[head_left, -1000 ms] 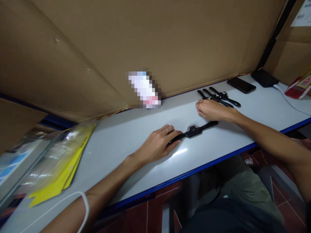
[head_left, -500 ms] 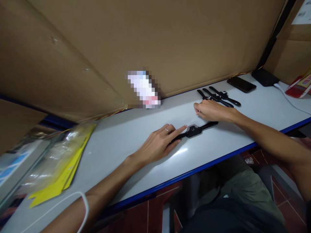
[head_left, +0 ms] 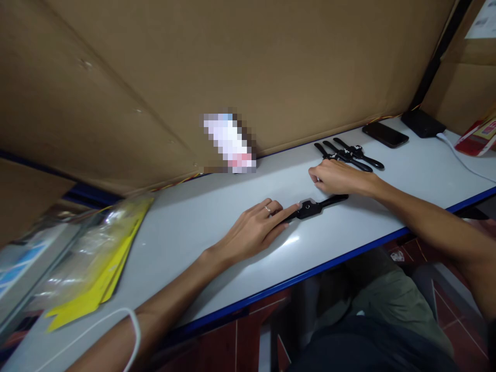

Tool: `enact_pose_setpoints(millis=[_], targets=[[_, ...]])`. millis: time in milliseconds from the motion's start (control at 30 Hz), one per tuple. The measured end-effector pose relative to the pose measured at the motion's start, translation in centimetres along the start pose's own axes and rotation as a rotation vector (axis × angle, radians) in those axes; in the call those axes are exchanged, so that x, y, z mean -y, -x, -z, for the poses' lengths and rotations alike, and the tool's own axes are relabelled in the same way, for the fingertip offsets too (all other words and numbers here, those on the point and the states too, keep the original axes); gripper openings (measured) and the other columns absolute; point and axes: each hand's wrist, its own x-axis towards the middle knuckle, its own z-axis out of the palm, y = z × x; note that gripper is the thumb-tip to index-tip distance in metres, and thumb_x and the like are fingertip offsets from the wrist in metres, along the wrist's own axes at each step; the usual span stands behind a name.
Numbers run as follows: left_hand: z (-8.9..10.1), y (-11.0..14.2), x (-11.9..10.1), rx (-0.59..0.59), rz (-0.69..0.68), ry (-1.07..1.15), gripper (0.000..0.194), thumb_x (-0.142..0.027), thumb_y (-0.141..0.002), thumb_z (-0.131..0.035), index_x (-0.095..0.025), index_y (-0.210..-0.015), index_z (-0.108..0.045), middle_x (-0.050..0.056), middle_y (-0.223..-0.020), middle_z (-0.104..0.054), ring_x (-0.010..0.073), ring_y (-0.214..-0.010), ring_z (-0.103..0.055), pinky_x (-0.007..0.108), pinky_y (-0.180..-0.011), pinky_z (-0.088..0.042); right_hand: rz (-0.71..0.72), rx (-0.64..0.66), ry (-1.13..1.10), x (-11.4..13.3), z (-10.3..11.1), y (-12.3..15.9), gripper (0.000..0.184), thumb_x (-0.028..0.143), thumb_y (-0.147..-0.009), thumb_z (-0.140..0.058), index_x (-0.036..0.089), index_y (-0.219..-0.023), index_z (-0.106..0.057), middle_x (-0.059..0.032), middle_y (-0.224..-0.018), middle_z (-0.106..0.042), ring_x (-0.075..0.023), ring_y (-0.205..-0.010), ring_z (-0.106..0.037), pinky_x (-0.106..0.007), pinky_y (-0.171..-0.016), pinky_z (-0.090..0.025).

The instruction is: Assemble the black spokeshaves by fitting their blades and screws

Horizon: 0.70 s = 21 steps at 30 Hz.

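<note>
A black smartwatch point(head_left: 309, 208) lies stretched out on the white tabletop, with a small ring-shaped mark on its case. My left hand point(head_left: 259, 222), a ring on one finger, is closed around the strap on the left side. Its index fingertip touches the edge of the case, and the thumb lies along the near side of the strap. Just beyond the right strap, my right hand point(head_left: 333, 175) is curled with fingertips tucked together; whatever they hold is too small to make out. Behind it, several similar black watches point(head_left: 354, 151) lie side by side, partly covered by the hand.
At the back right are a dark phone point(head_left: 385, 135) and a black box point(head_left: 423, 124) with a white cable. A blurred-out upright item point(head_left: 230, 142) leans on the cardboard wall point(head_left: 248, 67). Clear plastic bags and yellow sheets point(head_left: 112, 274) lie left. Red packaging point(head_left: 475, 138) stands far right.
My left index finger has slid slightly right and down onto the edge of the watch case. My right hand has barely moved.
</note>
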Motion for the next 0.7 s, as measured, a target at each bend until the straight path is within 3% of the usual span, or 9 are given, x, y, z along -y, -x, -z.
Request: enact_pose_setpoints(millis=[333,533,700], targets=[[0.7,-0.4,-0.4,-0.006,-0.084,0.040,0.052,-0.012,-0.101,-0.041,-0.019,-0.152,-0.043,0.006,-0.098,-0.064,0.0205,-0.086,-0.055,0.036,-0.077,-0.054,-0.009,-0.004,-0.076,0.0,0.2,0.2,0.015,0.011,-0.083,-0.052,0.019,-0.088,-0.064,-0.0093,-0.082,-0.060,-0.0202,-0.069,-0.050,-0.036,-0.064,-0.029],[1.0,-0.3,-0.6,0.010,-0.081,0.053,0.048,-0.014,-0.098,-0.043,-0.016,-0.145,-0.049,0.007,-0.097,-0.062,0.0202,-0.085,-0.056,0.037,-0.076,-0.055,-0.013,-0.008,-0.087,-0.2,0.0,0.1,0.024,0.013,-0.083,-0.055,0.018,-0.101,-0.069,-0.0124,-0.093,-0.065,-0.0230,-0.080,-0.056,-0.035,-0.068,-0.035],[0.9,-0.3,-0.5,0.030,-0.069,0.020,0.039,-0.025,-0.107,-0.040,-0.020,-0.144,-0.052,0.006,-0.097,-0.060,0.0179,-0.083,-0.057,0.032,-0.073,-0.054,0.059,-0.077,-0.228,0.6,0.7,-0.2,0.018,0.011,-0.084,-0.057,0.015,-0.087,-0.074,-0.0081,-0.080,-0.070,-0.0192,-0.076,-0.057,-0.031,-0.072,-0.038]])
